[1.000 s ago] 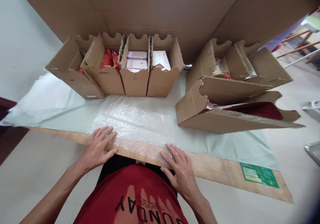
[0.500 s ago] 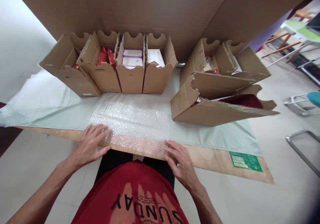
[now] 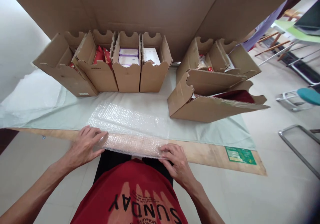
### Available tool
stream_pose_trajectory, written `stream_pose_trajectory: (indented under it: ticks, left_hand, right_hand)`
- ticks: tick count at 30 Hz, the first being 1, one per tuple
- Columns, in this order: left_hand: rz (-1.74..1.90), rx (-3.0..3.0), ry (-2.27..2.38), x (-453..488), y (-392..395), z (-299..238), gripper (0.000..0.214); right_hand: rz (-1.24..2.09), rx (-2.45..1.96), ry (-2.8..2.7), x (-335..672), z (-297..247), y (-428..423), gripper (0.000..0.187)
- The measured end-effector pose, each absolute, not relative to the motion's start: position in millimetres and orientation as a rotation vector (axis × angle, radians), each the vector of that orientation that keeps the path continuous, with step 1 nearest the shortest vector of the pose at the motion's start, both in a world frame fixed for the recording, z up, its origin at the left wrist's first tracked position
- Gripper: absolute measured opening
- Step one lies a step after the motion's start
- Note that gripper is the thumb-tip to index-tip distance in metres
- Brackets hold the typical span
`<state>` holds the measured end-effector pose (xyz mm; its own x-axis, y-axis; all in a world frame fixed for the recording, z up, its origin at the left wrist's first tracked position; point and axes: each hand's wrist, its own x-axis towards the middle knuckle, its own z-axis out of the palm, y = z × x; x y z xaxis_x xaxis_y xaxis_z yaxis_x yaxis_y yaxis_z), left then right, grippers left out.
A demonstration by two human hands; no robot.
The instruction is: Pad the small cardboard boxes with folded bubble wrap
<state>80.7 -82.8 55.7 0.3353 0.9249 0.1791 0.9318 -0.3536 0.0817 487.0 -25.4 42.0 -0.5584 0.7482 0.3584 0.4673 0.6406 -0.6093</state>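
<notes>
The sheet of bubble wrap (image 3: 128, 119) is in the lower centre of the frame, lying partly on the pale green cloth (image 3: 205, 130) and partly over the bare edge of the wooden board (image 3: 202, 154). Its near edge comes out past the board, above the person's lap.

The left hand (image 3: 86, 144) is at the left end of this edge, with thumb and forefinger apart and clear plastic between them; whether they pinch it, I cannot tell. The right hand (image 3: 177, 160) has its fingers bent and closed on the right end, the thumb lower.

The sheet should be very light and soft, I think, without stiffness of its own, so it probably sags in the middle if only one end is lifted. The plastic looks shiny and may slip a little under dry fingers. Small bubbles can burst from a hard squeeze, but a drop would hardly hurt it. The best hold is at the two near corners, thumb beneath and fingertips on top, with both sides kept evenly tight.
</notes>
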Motion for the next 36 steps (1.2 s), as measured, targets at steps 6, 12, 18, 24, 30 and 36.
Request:
stream_pose_trajectory:
  ticks: [6,12,18,24,30,36]
  left_hand:
    - [-0.694,-2.513,-2.015,65,-74,70,0.022]
    - [-1.017,-2.087,-2.811,79,-44,83,0.031]
    - [-0.499,-2.021,-2.843,100,-24,63,0.034]
    - [-0.240,-1.936,-2.622,94,-27,55,0.053]
    - [-0.193,-2.145,-2.531,91,-20,56,0.028]
    - [-0.363,-2.096,-2.184,96,8,82,0.020]
  right_hand:
    - [1.001,-1.136,-1.701,511,57,-27,0.008]
    - [0.972,-1.492,-1.300,508,41,-12,0.025]
    - [0.476,-1.785,-1.672,507,22,-12,0.038]
    - [0.276,-1.773,-1.914,521,23,-1,0.050]
    - [0.354,-1.671,-2.117,509,28,19,0.019]
    - [0.605,-1.541,-1.946,506,55,-21,0.010]
